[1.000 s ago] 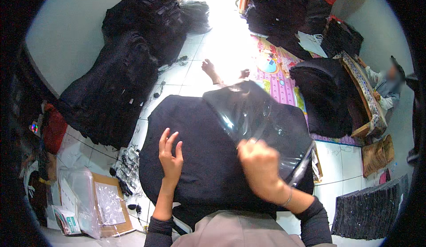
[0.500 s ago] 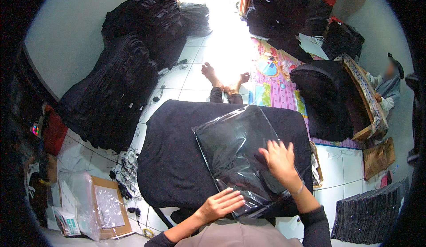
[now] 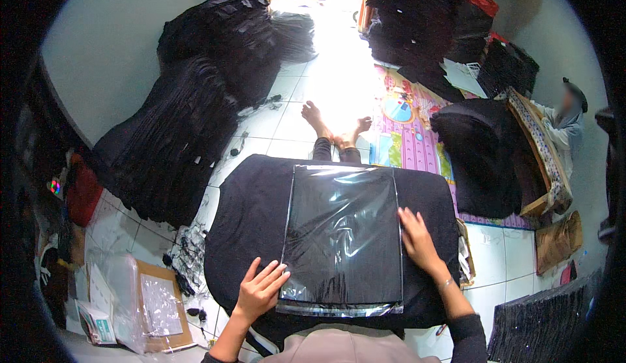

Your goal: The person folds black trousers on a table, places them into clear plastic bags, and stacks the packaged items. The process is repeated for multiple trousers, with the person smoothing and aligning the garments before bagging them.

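Observation:
A clear plastic bag (image 3: 342,239) with flat black folded cloth inside lies squarely on the small table under a black cover (image 3: 244,226). Its near end shows a strip of bare plastic. Beside its lower left edge rests my left hand (image 3: 259,290), fingers stretched out and tips at the plastic. My right hand (image 3: 420,242) lies along the upper part of the right edge, also with straight fingers. Neither hand grips anything.
Tall stacks of black cloth (image 3: 176,128) stand on the left, with more stacks (image 3: 414,17) at the far right. Plastic sleeves (image 3: 127,298) and cardboard lie at lower left. Bagged black packs (image 3: 544,314) line the lower right. Another person (image 3: 564,128) is at the right, behind a padded wooden piece (image 3: 538,148).
The bag has turned from a slant to straight and sits nearer to me. My left hand has moved left off its near end; my right hand has shifted from its top to its right edge.

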`<action>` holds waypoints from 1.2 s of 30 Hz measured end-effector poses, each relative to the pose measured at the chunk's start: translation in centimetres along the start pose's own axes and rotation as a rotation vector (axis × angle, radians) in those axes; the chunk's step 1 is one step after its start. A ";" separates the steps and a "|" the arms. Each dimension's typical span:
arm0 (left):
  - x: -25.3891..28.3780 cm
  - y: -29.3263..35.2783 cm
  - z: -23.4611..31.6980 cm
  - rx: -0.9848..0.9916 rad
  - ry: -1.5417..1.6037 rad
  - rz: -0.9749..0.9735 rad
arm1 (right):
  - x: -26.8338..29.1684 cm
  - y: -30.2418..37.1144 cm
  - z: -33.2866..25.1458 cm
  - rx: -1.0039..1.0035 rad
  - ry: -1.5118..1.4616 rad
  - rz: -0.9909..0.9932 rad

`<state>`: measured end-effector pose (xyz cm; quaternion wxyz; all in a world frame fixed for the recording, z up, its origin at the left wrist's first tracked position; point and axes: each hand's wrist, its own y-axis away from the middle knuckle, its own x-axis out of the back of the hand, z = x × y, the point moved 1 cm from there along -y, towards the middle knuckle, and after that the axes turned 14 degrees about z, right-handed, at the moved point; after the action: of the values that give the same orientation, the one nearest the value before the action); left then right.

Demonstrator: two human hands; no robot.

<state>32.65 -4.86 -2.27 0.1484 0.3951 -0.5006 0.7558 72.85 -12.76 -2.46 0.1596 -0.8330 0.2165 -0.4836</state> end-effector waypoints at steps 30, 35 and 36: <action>10.1 -27.1 -4.7 0.713 1.285 0.439 | 13.4 -13.3 -10.6 -0.428 -1.076 0.534; 8.1 -25.6 -5.3 0.454 1.275 0.434 | 12.1 -12.6 -7.1 -0.281 -1.182 0.399; 8.1 -24.5 -5.5 0.385 1.214 0.475 | 12.6 -11.8 -6.2 -0.246 -1.171 0.367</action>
<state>40.16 9.73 18.45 0.1601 -0.2002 -0.2582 0.9315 75.39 -9.51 15.42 0.2351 -0.9213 0.2870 0.1170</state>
